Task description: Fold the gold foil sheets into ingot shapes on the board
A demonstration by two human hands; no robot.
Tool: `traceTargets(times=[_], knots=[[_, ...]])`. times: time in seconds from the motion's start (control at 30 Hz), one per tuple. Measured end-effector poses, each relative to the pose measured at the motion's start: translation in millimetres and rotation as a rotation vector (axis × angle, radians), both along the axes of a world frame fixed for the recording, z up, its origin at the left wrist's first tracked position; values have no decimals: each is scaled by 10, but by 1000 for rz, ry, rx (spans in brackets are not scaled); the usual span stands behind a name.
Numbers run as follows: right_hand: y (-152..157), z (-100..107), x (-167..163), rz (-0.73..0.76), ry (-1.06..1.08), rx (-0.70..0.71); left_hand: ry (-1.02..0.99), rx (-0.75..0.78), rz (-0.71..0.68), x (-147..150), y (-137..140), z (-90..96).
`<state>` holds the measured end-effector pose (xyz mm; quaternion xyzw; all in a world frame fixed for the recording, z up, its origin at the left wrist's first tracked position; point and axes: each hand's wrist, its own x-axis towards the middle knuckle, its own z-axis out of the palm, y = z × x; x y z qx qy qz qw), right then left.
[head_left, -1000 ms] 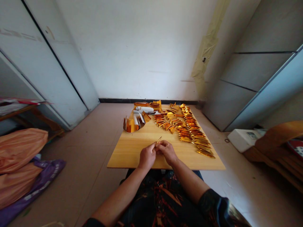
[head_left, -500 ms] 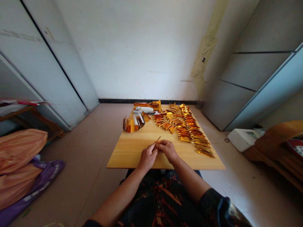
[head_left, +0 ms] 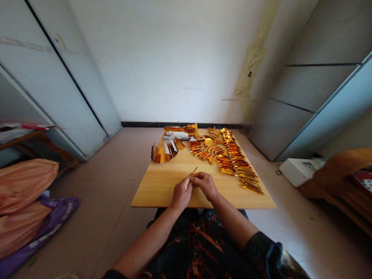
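Note:
Both my hands meet above the near middle of a light wooden table [head_left: 162, 180]. Between them is a narrow folded piece of gold foil paper [head_left: 195, 170], whose thin tip sticks up past the fingers. My left hand [head_left: 181, 190] is closed around its lower part. My right hand [head_left: 205, 183] pinches at the same piece from the right, and its fingertips partly cover it. Rows of folded gold foil pieces [head_left: 232, 155] lie along the table's right side. Curled gold sheets with white backs [head_left: 162, 153] stand at the far left of the tabletop.
Behind the curled sheets are a white roll [head_left: 176, 135] and more gold sheets [head_left: 190, 130]. Orange and purple bags [head_left: 26, 209] rest on the floor at left. At right are a white box [head_left: 298, 172] and wooden furniture [head_left: 343, 174]. A wall stands beyond the table.
Both hands stay in nearly the same place with the gold foil piece between them. The fingers have shifted only slightly; everything on the table is unmoved.

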<state>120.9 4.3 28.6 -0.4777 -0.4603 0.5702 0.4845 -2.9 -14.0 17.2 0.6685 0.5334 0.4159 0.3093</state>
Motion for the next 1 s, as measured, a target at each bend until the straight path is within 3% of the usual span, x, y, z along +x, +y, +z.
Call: traceTargets(times=[0.33,1.0], knots=[[2,3,28,3,25,10,-181,-76,-39,-52,39,-92],[0,-44,14,-29,3,-16,-147,-106,10,-24,24,-71]])
